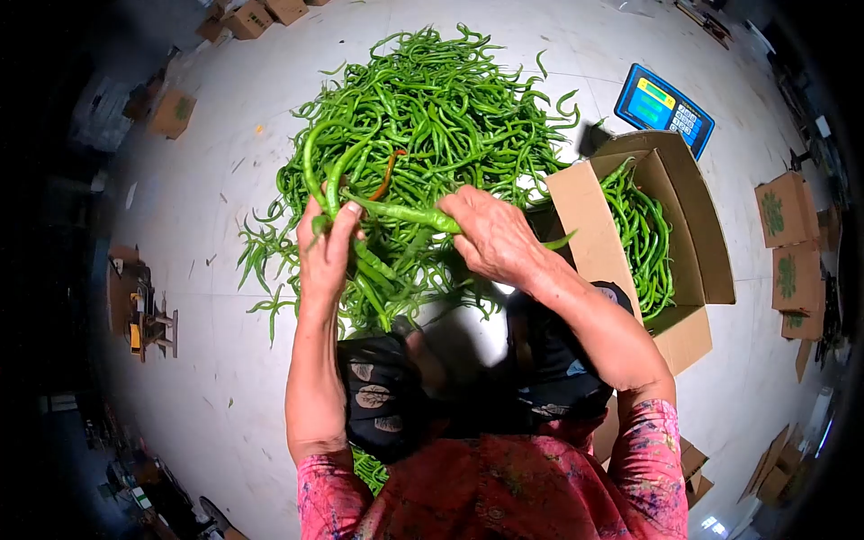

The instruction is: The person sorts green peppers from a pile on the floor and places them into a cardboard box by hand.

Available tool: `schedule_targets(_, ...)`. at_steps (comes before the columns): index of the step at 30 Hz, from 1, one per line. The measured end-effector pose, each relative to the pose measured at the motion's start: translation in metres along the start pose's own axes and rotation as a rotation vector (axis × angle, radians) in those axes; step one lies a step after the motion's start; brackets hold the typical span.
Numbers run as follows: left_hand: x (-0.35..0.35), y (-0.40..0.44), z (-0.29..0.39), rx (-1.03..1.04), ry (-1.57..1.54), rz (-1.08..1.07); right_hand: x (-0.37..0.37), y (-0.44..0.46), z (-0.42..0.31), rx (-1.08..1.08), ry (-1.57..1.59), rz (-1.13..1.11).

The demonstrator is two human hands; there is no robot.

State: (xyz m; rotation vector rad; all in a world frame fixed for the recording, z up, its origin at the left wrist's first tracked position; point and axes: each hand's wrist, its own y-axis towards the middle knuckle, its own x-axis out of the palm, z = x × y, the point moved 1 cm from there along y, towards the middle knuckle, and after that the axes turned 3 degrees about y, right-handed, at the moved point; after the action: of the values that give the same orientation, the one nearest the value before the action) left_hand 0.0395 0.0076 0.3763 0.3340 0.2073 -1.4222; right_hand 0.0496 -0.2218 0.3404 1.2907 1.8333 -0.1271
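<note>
A large heap of long green peppers (432, 108) lies on the floor in front of me. My left hand (326, 247) is closed around several green peppers, whose curved ends rise above its fingers and hang below. My right hand (490, 236) grips a long green pepper (405, 214) that stretches across toward my left hand; a pepper tip pokes out past the right wrist. Behind the held pepper, a reddish-orange pepper (389, 175) shows on the heap. To the right stands an open cardboard box (589, 229) with green peppers (641, 243) inside.
A blue scale display with keys (664, 106) is behind the box. Stacked cartons (785, 211) stand at the far right. More cartons (247, 20) are at the back left. A small wooden stool-like object (155, 324) sits on the left. Green peppers (369, 470) also show beside my left knee.
</note>
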Motion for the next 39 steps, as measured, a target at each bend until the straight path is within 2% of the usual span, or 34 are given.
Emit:
schedule_targets(2,-0.002,0.004,-0.009,-0.154,-0.239,0.069,-0.004,0.001,-0.003,0.001,-0.075,0.064)
schedule_targets(4,-0.012,0.009,-0.022,-0.221,-0.529,0.081,-0.011,0.005,0.01,0.051,0.01,0.248)
schedule_targets(6,-0.019,0.009,-0.025,-0.265,-0.666,0.095,-0.026,0.007,0.023,0.359,0.313,0.185)
schedule_targets(7,-0.02,0.009,-0.026,-0.266,-0.692,0.08,-0.025,0.01,0.033,0.362,0.591,0.25)
schedule_targets(8,-0.021,0.009,-0.027,-0.27,-0.721,0.062,-0.027,0.01,0.039,0.575,1.067,0.153)
schedule_targets(10,-0.019,0.007,-0.024,-0.264,-0.68,0.03,-0.03,0.011,0.044,0.571,1.46,0.139)
schedule_targets(18,-0.015,0.0,-0.009,-0.185,-0.695,-0.16,-0.038,0.013,0.045,0.384,1.812,0.086)
schedule_targets(19,-0.014,-0.002,-0.008,-0.183,-0.718,-0.175,-0.038,0.013,0.046,0.303,1.884,0.04)
schedule_targets(26,-0.009,-0.008,-0.009,-0.125,-0.87,-0.327,-0.04,0.009,0.032,0.311,1.943,0.068)
schedule_targets(28,-0.007,-0.008,-0.009,-0.141,-0.877,-0.331,-0.037,0.007,0.034,0.425,1.642,0.128)
schedule_targets(30,-0.004,-0.009,-0.008,-0.159,-0.871,-0.333,-0.035,0.006,0.032,0.662,1.218,0.25)
schedule_targets(32,0.001,-0.011,-0.005,-0.185,-0.838,-0.316,-0.026,0.004,0.042,0.603,1.147,0.318)
schedule_targets(35,0.003,-0.012,-0.006,-0.214,-0.814,-0.331,-0.027,0.006,0.05,0.768,1.115,0.484)
schedule_targets(36,0.004,-0.013,-0.006,-0.224,-0.793,-0.33,-0.024,0.005,0.068,0.717,1.098,0.531)
schedule_targets(38,0.006,-0.015,-0.005,-0.24,-0.75,-0.329,-0.024,0.004,0.088,0.824,1.115,0.616)
schedule_targets(39,0.007,-0.016,-0.003,-0.241,-0.731,-0.335,-0.025,0.003,0.086,0.808,1.161,0.634)
